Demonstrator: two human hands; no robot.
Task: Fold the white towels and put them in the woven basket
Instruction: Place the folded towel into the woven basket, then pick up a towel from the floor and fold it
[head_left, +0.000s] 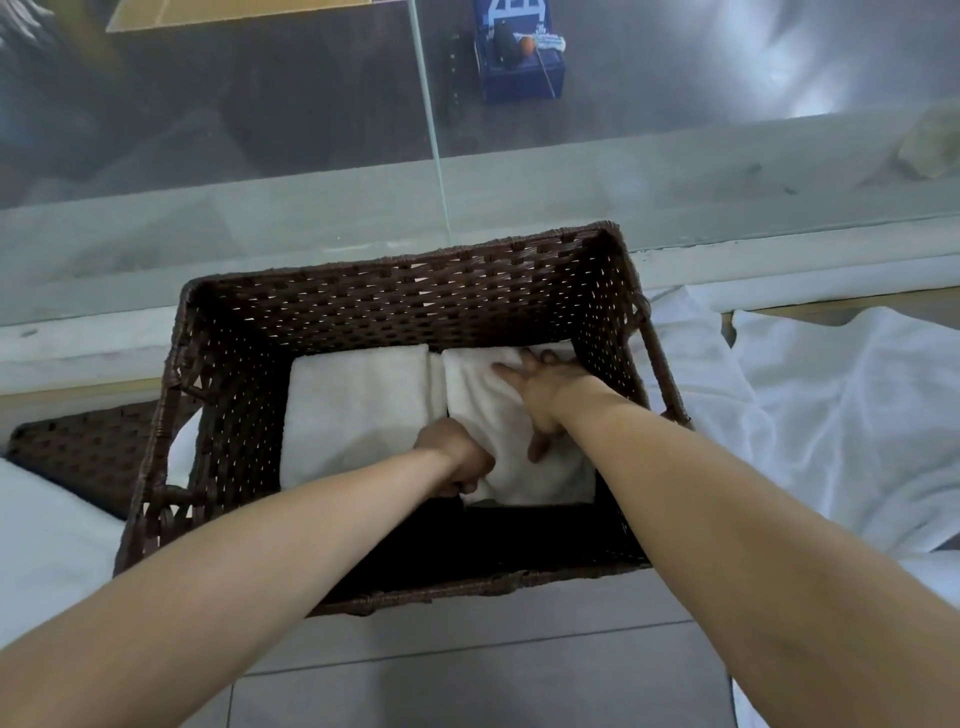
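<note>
A dark brown woven basket (395, 291) stands on the tiled floor below me. Two folded white towels lie side by side on its bottom, against the far wall. The left folded towel (353, 410) is untouched. Both my hands are inside the basket on the right folded towel (478, 405). My left hand (457, 457) is closed on that towel's near left corner. My right hand (540, 389) lies flat on top of it with fingers spread. The near strip of the basket floor is dark and bare.
A pile of unfolded white towels (810, 415) lies to the right of the basket. More white cloth (47, 545) shows at the left, beside a second woven piece (83, 447). A glass wall (426, 104) and a pale ledge run behind the basket.
</note>
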